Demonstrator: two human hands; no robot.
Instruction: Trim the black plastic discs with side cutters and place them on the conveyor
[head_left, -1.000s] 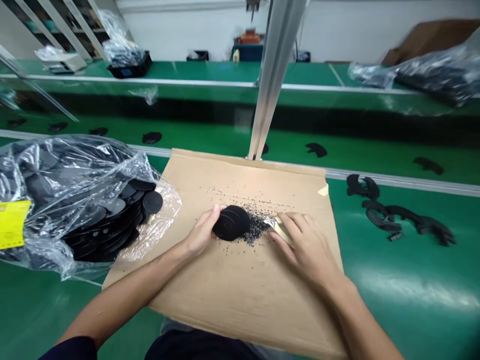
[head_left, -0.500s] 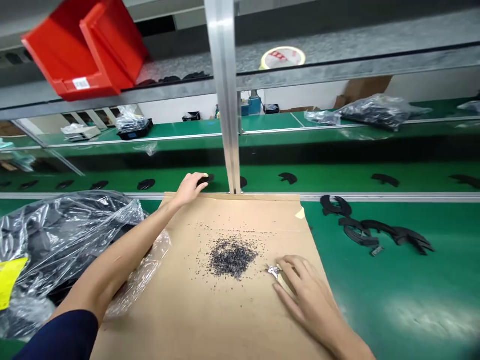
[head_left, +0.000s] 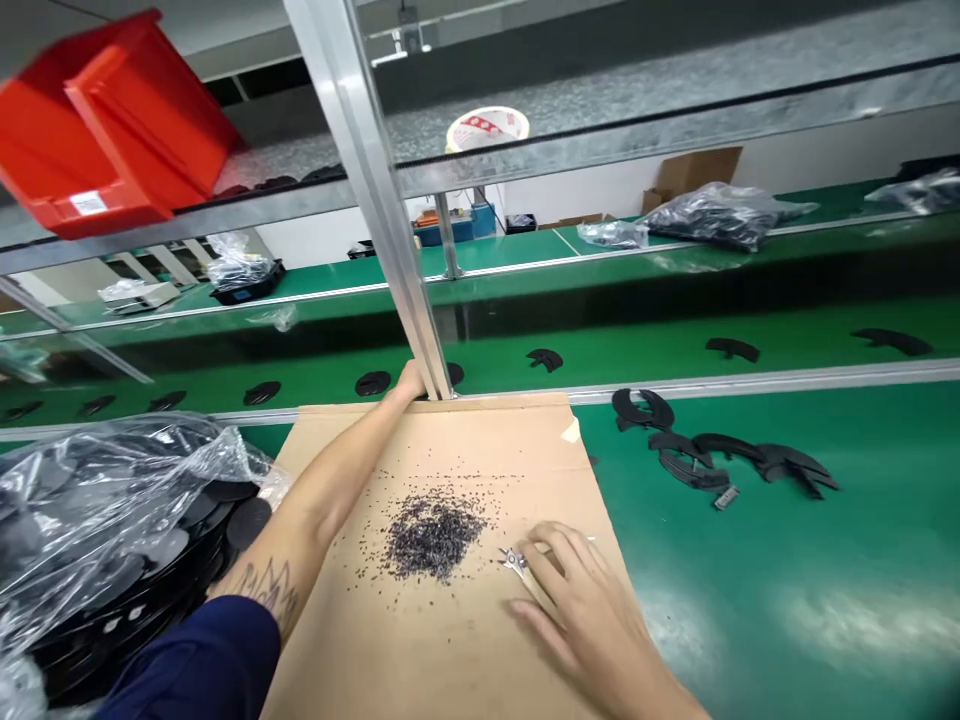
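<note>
Metal snips point(head_left: 514, 562), in right hand point(head_left: 581, 610), tips just beside black crumbs point(head_left: 433, 537)

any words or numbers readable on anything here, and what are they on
White label on the red bin: too small to read.
Red print on the tape roll: too blurred to read.
Nothing else legible.

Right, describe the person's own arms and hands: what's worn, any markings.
The left hand and right hand are bare, without gloves. A dark navy sleeve covers the upper left arm. The left forearm bears a dark, spiky tattoo.
</note>
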